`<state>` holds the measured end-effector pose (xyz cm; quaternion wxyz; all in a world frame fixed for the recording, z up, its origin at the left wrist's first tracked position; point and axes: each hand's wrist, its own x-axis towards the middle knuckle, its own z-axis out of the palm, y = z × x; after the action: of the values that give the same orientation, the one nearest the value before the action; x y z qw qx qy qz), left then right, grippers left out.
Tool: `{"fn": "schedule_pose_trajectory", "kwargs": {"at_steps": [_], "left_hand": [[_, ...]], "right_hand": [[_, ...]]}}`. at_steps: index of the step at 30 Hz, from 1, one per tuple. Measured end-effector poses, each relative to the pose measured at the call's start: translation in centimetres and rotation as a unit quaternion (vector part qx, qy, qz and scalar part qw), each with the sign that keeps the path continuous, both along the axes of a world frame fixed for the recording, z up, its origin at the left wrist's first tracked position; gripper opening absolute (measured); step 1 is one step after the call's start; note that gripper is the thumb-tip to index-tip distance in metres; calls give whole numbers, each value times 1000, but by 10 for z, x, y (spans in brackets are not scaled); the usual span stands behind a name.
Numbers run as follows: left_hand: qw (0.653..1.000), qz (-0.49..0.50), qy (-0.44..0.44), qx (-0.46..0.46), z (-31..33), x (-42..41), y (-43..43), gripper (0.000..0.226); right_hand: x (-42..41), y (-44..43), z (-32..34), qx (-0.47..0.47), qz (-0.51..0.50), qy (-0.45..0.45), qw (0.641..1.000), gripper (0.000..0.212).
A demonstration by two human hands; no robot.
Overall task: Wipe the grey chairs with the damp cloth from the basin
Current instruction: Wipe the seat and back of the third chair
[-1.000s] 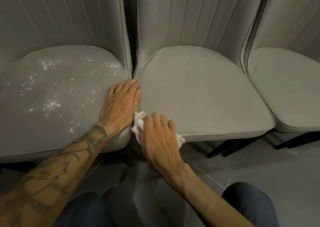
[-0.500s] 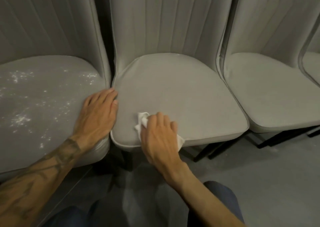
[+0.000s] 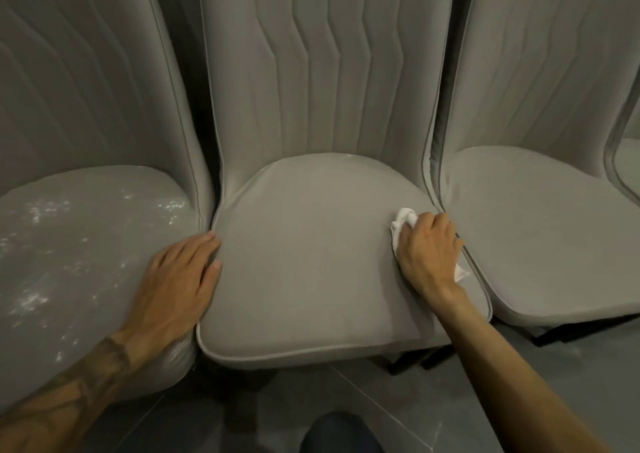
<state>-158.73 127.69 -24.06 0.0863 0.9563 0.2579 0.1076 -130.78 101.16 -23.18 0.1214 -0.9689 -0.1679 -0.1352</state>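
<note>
One small white damp cloth [image 3: 403,218] — likely limp, light, best held wadded; right hand [image 3: 429,248] grasps it on grey padded chair seat [image 3: 304,244] — left hand [image 3: 180,276] flat, empty.

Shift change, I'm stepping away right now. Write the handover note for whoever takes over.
Left hand: rests flat on the left seat, at its right edge.
Right hand: grips the white cloth at the right edge of the middle seat.
Done: middle seat shows no specks.
To do: left seat carries white specks; right seat looks clean, wiped or not unclear. Basin out of view.
</note>
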Motion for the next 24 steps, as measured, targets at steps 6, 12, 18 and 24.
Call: {"fn": "schedule_pose_trajectory", "kwargs": {"at_steps": [6, 12, 18, 24], "left_hand": [[998, -1, 24, 53, 13, 30, 14, 35], [999, -25, -8, 34, 9, 58, 41, 26], [999, -29, 2, 37, -9, 63, 47, 44], [998, -39, -7, 57, -2, 76, 53, 39]], "right_hand": [[51, 42, -6, 33, -24, 4, 999, 29], [69, 65, 2, 51, 15, -28, 998, 22], [88, 75, -10, 51, 67, -24, 996, 21], [99, 174, -9, 43, 82, 45, 995, 23]]}}
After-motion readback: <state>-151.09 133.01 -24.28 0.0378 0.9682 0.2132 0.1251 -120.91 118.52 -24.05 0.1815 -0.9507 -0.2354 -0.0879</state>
